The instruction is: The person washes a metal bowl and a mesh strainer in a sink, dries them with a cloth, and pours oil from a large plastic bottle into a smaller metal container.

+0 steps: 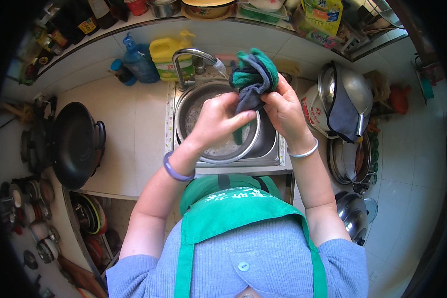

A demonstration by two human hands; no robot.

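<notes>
A bunched green and grey cloth is held up above the right part of a round metal basin. My left hand grips its lower grey part between thumb and fingers. On the cloth's right side, my right hand pinches it, with some fingers hidden behind. The basin rests in a stainless steel sink and contains sudsy water, with a green piece of fabric partly showing in it. A chrome faucet arches over the basin, its spout tip just left of the cloth.
Left of the faucet stand a yellow jug, a blue pump bottle and a small dark bottle. A black wok stands on the left counter. Right of the sink are a white bucket and metal pots. A loaded shelf runs above.
</notes>
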